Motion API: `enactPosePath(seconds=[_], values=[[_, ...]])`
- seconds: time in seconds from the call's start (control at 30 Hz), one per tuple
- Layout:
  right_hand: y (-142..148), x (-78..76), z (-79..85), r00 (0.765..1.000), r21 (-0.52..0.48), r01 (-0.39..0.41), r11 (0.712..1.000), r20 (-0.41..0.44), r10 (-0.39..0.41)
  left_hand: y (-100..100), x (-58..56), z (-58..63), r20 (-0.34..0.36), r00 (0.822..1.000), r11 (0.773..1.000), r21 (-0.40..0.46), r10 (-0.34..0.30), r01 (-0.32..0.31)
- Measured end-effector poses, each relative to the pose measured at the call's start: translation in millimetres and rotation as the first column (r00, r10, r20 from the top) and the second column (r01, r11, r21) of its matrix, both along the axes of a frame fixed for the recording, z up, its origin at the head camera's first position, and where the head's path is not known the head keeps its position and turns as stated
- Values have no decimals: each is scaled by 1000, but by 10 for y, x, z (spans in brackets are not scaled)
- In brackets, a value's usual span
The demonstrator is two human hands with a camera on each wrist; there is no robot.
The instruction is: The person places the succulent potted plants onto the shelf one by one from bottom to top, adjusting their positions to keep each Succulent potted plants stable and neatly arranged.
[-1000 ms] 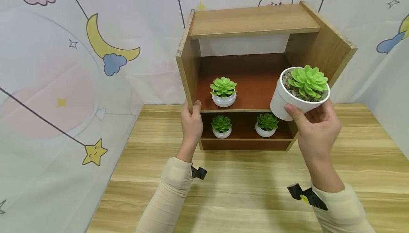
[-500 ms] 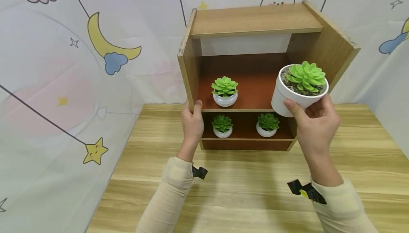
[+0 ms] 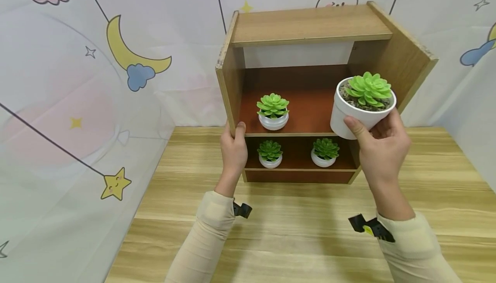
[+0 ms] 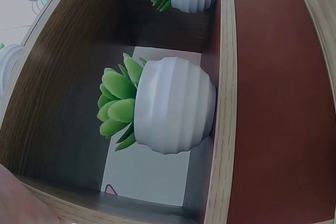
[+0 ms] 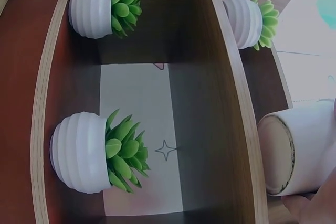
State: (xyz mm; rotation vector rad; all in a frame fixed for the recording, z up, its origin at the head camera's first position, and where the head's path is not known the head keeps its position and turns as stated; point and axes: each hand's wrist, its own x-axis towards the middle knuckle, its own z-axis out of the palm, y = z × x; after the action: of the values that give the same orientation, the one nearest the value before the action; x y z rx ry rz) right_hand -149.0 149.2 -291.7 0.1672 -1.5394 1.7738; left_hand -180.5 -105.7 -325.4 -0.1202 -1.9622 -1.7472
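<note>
My right hand grips a white pot with a bright green succulent, held tilted in front of the right end of the upper shelf. In the right wrist view the underside of this pot shows just beside the shelf edge. My left hand holds the front edge of the left side panel of the wooden shelf unit. On the upper shelf's left stands a small potted succulent. Two more, a left succulent and a right succulent, stand in the lower compartment.
The shelf unit stands on a wood-grain table. A white cloth printed with cartoons hangs behind and to the left. The right side panel rises close behind the held pot.
My right hand has raised the held pot slightly and tilted it more upright over the last second. My left hand keeps its hold on the side panel.
</note>
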Motion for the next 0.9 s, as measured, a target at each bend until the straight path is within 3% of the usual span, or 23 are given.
enactPosePath(seconds=[0.57,0.9], values=[[-116,-4,142,1000,50,5,999,8,-5,4,5,7,7,1000,1000,-4,5,-5],[7,-210,-41,997,110,47,993,60,-54,1,-4,-2,16,1000,1000,-6,5,-5]])
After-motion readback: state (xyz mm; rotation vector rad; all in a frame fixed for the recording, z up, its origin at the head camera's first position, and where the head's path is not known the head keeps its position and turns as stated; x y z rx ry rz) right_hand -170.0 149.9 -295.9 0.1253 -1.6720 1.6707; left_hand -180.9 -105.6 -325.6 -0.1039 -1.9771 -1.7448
